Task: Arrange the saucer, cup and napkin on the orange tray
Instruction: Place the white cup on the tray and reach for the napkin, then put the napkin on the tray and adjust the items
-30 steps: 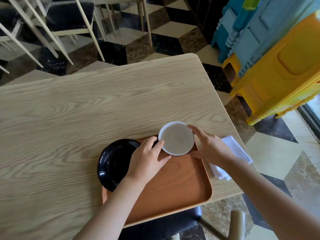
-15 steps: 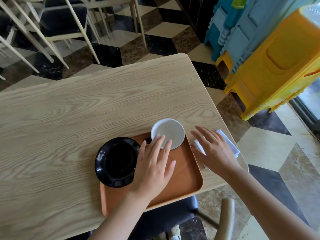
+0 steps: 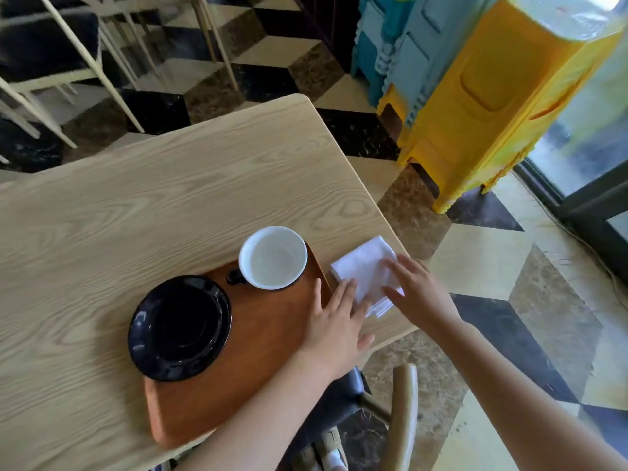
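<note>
The orange tray [image 3: 261,351] lies on the wooden table near its front edge. A black saucer [image 3: 179,328] sits on the tray's left part, overlapping its left rim. A cup [image 3: 273,257], white inside and black outside, stands at the tray's far right corner, its handle pointing left. A folded white napkin [image 3: 365,270] lies on the table just right of the tray. My left hand [image 3: 336,326] rests flat over the tray's right edge, fingertips touching the napkin. My right hand [image 3: 416,294] lies on the napkin's right side, fingers spread.
The table's right edge [image 3: 380,198] runs close behind the napkin. Stacked yellow and blue plastic stools [image 3: 482,96] stand on the checkered floor to the right. Chairs with pale legs [image 3: 85,62] are beyond the table. A chair back [image 3: 402,416] shows below.
Both hands let go of the cup, which now stands at the tray's far right corner. The two hands moved right onto the napkin. The view shifted, too.
</note>
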Action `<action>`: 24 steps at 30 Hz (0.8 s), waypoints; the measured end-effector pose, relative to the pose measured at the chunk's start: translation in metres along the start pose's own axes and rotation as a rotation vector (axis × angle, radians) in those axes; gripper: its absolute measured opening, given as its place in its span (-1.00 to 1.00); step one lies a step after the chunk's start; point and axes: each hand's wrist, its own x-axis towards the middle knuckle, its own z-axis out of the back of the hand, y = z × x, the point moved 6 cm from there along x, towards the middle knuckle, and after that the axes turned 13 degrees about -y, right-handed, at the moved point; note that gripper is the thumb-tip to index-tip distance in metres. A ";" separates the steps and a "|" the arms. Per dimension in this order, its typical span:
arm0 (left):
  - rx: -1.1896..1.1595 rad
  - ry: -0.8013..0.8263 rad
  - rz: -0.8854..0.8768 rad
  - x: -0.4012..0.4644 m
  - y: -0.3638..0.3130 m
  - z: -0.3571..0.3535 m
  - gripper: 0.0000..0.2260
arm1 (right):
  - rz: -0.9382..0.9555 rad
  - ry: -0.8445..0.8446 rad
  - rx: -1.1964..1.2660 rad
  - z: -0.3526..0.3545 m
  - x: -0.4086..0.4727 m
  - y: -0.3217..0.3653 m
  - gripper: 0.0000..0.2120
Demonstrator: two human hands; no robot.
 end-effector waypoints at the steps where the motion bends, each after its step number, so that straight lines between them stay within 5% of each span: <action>1: 0.018 0.000 -0.004 -0.001 -0.001 0.001 -0.42 | -0.033 -0.024 0.038 0.001 0.002 0.001 -0.60; 5: 0.040 -0.006 -0.011 -0.009 -0.007 -0.005 -0.39 | -0.227 -0.096 0.115 0.002 0.011 0.001 -0.60; 11: -0.079 -0.073 0.039 -0.020 -0.004 -0.009 -0.41 | -0.378 -0.004 0.225 0.012 0.018 0.007 -0.88; 14: -0.375 -0.267 0.105 -0.024 -0.001 0.006 -0.51 | -0.325 -0.006 0.381 0.029 0.014 0.023 -0.96; 18: -1.019 -0.466 0.478 -0.042 0.022 0.027 -0.61 | -0.362 0.008 0.702 0.044 -0.003 0.039 -0.93; 21: -1.423 -0.456 0.815 -0.058 0.034 0.024 -0.58 | -0.453 0.066 0.940 0.047 -0.019 0.051 -0.94; 24: -1.593 -0.437 0.983 -0.075 0.043 0.015 -0.53 | -0.532 0.155 1.094 0.035 -0.032 0.065 -0.89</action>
